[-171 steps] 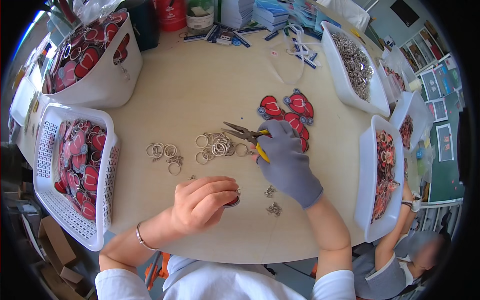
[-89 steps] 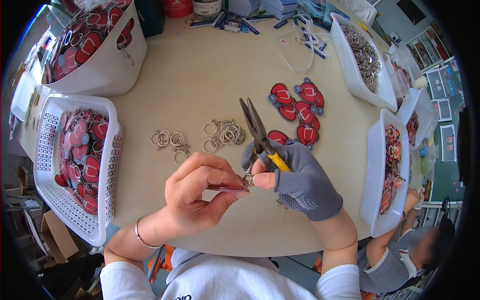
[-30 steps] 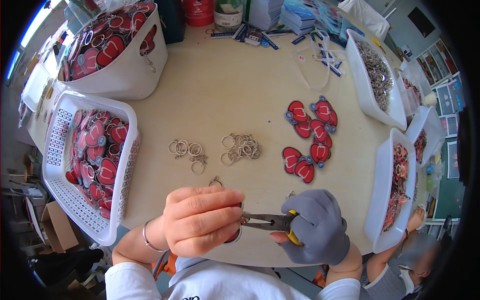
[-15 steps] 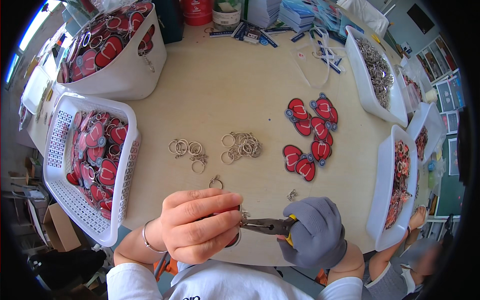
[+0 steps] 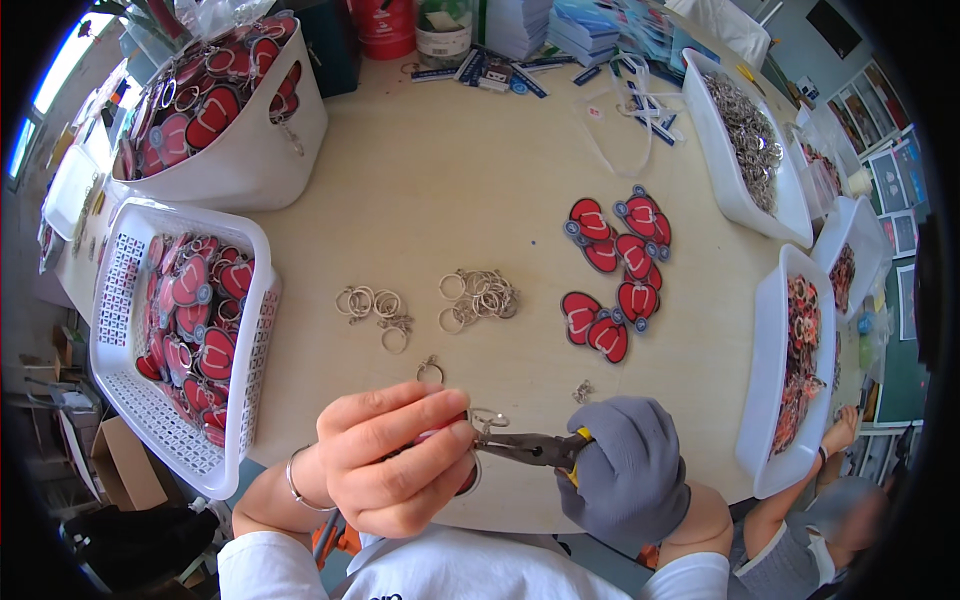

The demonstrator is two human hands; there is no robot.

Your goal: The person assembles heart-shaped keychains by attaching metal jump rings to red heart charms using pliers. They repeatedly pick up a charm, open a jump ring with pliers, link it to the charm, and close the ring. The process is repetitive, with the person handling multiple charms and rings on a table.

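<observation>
My left hand [image 5: 390, 460], bare and with a bracelet at its wrist, pinches a red keychain charm [image 5: 468, 480]; its fingers cover most of it. My right hand [image 5: 628, 470], in a grey glove, is wrapped round yellow-handled pliers [image 5: 535, 449]. The pliers' jaws meet the charm's edge, beside the left fingertips, where a metal key ring [image 5: 490, 419] sticks out. What exactly the jaws grip is too small to tell. Just beyond the left hand lies a single key ring [image 5: 430, 371], and beyond the pliers a few small metal links [image 5: 582, 391].
Key rings lie in two piles [image 5: 372, 302] [image 5: 480, 297] mid-table. Several red charms [image 5: 637, 300] lie to their right. Left stand a white basket [image 5: 258, 345] and a white tub [image 5: 270, 165] of finished keychains. White trays [image 5: 810, 225] [image 5: 752, 440] line the right side, near another person's arm [image 5: 775, 515].
The key ring at the pliers' jaws shows more clearly now, standing out beyond the left fingertips. Both hands stay nearly in place, and the view has shifted slightly.
</observation>
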